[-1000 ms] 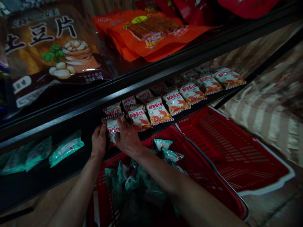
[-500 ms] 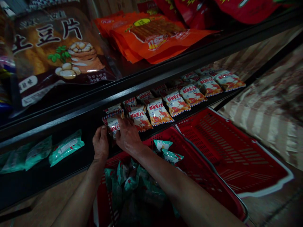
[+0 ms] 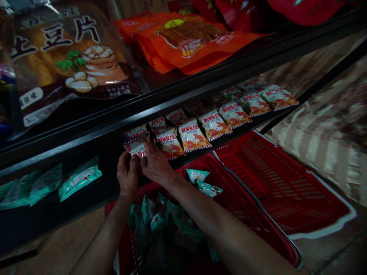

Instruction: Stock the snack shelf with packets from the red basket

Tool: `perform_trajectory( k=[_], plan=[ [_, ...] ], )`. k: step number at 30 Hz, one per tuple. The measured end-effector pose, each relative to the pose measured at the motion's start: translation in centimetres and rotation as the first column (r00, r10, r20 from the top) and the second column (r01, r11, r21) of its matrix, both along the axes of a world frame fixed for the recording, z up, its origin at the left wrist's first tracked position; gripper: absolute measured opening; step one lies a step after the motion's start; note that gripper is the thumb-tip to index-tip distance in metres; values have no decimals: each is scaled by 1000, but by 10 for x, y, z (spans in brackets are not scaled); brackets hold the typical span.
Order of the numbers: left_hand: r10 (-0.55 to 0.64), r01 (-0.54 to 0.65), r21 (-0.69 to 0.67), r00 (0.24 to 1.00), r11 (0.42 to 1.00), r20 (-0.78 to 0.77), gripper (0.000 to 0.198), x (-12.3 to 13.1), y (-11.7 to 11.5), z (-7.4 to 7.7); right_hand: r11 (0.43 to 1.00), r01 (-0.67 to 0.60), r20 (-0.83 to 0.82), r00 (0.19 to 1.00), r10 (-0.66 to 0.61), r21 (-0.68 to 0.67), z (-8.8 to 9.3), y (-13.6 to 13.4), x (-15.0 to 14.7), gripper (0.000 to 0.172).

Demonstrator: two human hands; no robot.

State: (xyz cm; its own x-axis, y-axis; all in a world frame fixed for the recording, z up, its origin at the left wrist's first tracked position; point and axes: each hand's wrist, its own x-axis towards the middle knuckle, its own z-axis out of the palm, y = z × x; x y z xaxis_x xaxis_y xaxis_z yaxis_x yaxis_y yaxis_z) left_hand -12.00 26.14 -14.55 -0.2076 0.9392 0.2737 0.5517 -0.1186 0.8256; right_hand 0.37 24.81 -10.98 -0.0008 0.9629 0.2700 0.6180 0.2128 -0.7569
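On the lower shelf, a small white snack packet (image 3: 138, 149) with red lettering lies at the left end of a row of matching packets (image 3: 192, 134). My left hand (image 3: 127, 175) has its fingers curled around this packet's lower left side. From the right, my right hand (image 3: 157, 163) grips the same packet, its fingers over the right edge and thumb in front. Both hands partly cover the packet's lower half. Just below my forearms, a red shopping basket (image 3: 243, 214) contains several teal packets (image 3: 159, 221).
Several teal packets (image 3: 80, 178) lie on the lower shelf to the left. Above, the shelf edge (image 3: 160, 109) overhangs my hands, with a large potato-slice bag (image 3: 91, 72) and orange bags (image 3: 197, 49) on it. Striped cloth sacks (image 3: 321, 145) stand at right.
My left hand has moved slightly right and closed in on the packet's lower edge. The right hand keeps nearly the same place on it.
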Motion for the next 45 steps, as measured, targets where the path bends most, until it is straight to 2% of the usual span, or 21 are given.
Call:
perform_trajectory(
  k=[7,12,15,19,22,26,32,36,45],
  plan=[
    [-33,36,100,999,994,-40,53,4,-5,-3,999,20,31,999,-22,43,3,-2,2,55],
    [-18,21,66,999,998,-44,56,5,-7,-3,1000,-13,161,987,8,29,9,-2,7,53],
    [-7,10,69,999,998,-44,56,5,-8,-1,999,38,250,968,-36,0,14,-4,9,51],
    [18,-16,48,999,999,-38,63,7,-9,0,996,90,305,949,-78,-25,18,-6,14,38],
    [10,-7,46,999,999,-48,67,7,-10,-1,995,90,295,952,-77,-32,20,-9,25,30],
    [-32,34,68,999,997,-31,64,6,-12,-1,996,70,252,964,-80,47,19,-11,43,31],
    [-24,30,175,999,984,-34,53,6,-11,-1,967,166,211,955,-207,194,12,-10,62,31],
    [-1,23,231,996,973,-94,48,7,-9,-1,968,168,204,957,-205,184,7,-12,67,31],
    [48,-11,205,983,979,-175,50,8,-8,-3,979,98,206,969,-135,180,0,-10,63,34]
  ],
)
